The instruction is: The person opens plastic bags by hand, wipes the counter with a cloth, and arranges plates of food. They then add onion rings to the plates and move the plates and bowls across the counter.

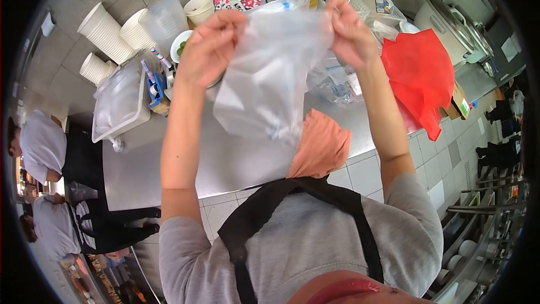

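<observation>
A clear plastic bag [261,79] hangs spread between my two raised hands, above the steel table [163,171]. My left hand [211,45] pinches its upper left corner, and my right hand [351,34] grips the upper right corner; both are a little smeared by motion. Below the bag, an orange cloth [320,143] lies at the table's near edge. Right of the bag are some clear plastic packets [340,87], partly hidden by my right forearm. A red bag [419,73] stands beyond that forearm.
Stacked paper cups [107,34] and clear containers [163,22] line the wall at the back left. A white basket [121,101] holds plastic lids. At the back right sits a large cooker [444,28]. Two people [53,214] stand at the far left; shelving [478,231] is at the right.
</observation>
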The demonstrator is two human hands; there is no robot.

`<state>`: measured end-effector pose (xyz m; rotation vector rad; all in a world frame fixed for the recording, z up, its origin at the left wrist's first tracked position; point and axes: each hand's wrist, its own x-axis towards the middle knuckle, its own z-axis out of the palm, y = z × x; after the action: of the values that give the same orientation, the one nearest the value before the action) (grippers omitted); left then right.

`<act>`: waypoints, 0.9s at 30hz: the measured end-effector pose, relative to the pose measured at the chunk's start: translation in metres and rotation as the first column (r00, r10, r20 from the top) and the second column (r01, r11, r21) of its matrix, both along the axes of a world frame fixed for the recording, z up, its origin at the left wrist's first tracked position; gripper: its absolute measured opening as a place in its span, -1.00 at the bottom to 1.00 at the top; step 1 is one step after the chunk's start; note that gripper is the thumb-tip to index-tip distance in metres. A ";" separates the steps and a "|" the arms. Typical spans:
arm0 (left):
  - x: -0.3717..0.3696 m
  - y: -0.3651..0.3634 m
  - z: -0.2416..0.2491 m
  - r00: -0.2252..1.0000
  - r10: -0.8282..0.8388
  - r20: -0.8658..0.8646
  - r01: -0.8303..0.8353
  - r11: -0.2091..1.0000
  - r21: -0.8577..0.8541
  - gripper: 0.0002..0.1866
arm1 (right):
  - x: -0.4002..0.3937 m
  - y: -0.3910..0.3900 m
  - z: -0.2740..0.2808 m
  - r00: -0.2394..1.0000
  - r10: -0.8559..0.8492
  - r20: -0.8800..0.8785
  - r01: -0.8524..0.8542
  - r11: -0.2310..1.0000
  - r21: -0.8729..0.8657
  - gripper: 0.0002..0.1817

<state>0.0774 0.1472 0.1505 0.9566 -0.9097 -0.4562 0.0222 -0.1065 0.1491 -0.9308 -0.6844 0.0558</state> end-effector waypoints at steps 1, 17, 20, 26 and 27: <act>0.008 -0.002 0.004 0.997 0.076 0.021 -0.075 0.996 -0.049 -0.73 | 0.012 0.000 0.010 0.994 -0.112 0.010 0.112 0.994 -0.018 -0.79; 0.046 -0.029 -0.084 0.746 0.493 -0.448 -0.377 0.867 0.327 -0.73 | 0.083 -0.017 -0.057 0.761 -0.591 -0.268 0.404 0.754 -0.517 -0.77; 0.046 -0.030 -0.064 0.700 0.680 -0.220 -0.650 0.734 0.197 -0.71 | 0.036 -0.005 -0.004 0.721 -0.610 0.331 0.602 0.314 -0.734 -0.76; 0.015 -0.037 0.020 0.800 0.597 0.052 -0.594 0.802 -0.064 -0.72 | 0.025 0.001 0.026 0.817 -0.528 0.232 0.574 0.701 -0.423 -0.77; 0.012 -0.035 0.026 0.798 0.600 0.051 -0.597 0.800 -0.069 -0.72 | 0.023 0.006 0.032 0.821 -0.520 0.236 0.566 0.691 -0.449 -0.79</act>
<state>0.0889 0.1124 0.1769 1.1592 -0.6250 0.1476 0.0455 -0.1003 0.1809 -1.6314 -0.4496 -0.3624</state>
